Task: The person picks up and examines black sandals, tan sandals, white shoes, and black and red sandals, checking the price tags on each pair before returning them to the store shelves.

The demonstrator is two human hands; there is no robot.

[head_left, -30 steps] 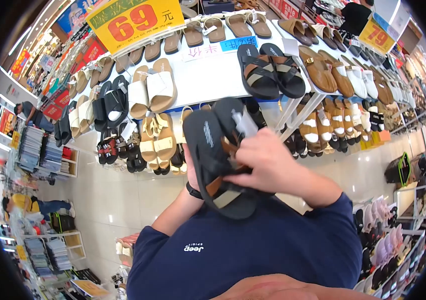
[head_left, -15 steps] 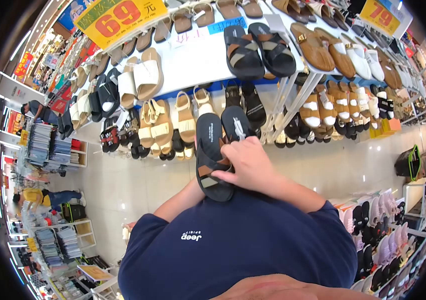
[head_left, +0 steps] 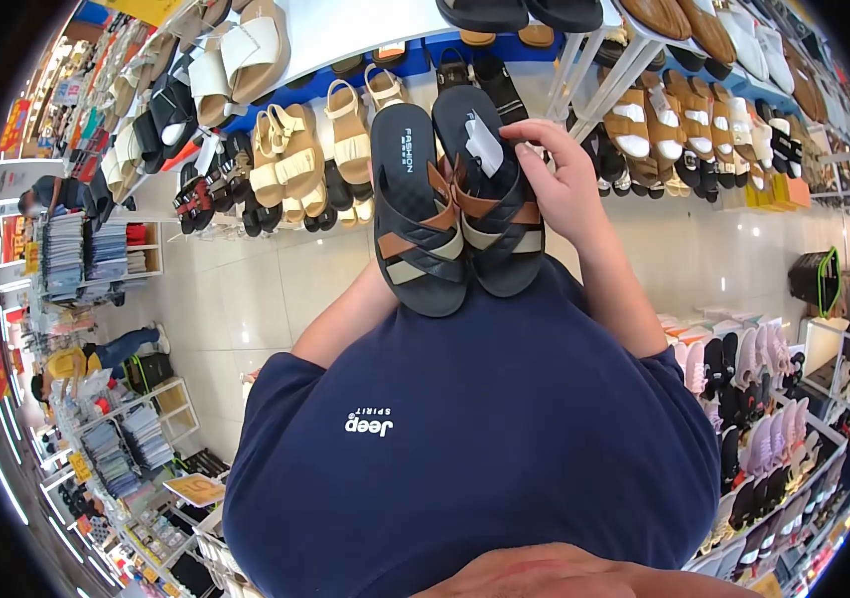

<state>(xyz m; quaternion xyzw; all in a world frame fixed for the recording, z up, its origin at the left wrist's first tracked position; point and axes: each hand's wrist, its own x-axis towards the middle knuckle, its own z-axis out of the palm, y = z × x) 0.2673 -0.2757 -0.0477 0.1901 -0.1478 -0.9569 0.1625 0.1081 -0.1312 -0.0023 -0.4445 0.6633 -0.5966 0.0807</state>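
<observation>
A pair of black sandals, the left one and the right one, is held up side by side before my chest, with crossed black, brown and beige straps. White paper lies in the right sandal. My left forearm runs up behind the left sandal; the pair rests on my left hand, whose fingers are hidden. My right hand is at the right sandal's outer edge, its index finger stretched toward the sandal and its thumb apart from it.
Ahead, a white display table bears sandals, with more sandals on a shelf below. Shoe racks stand at the right. At the far left are shelves of folded clothes and a person in yellow.
The sandals have come up and now sit evenly side by side. My right hand has moved up and right, off the straps. The view has tilted downward, so the table stands higher in view.
</observation>
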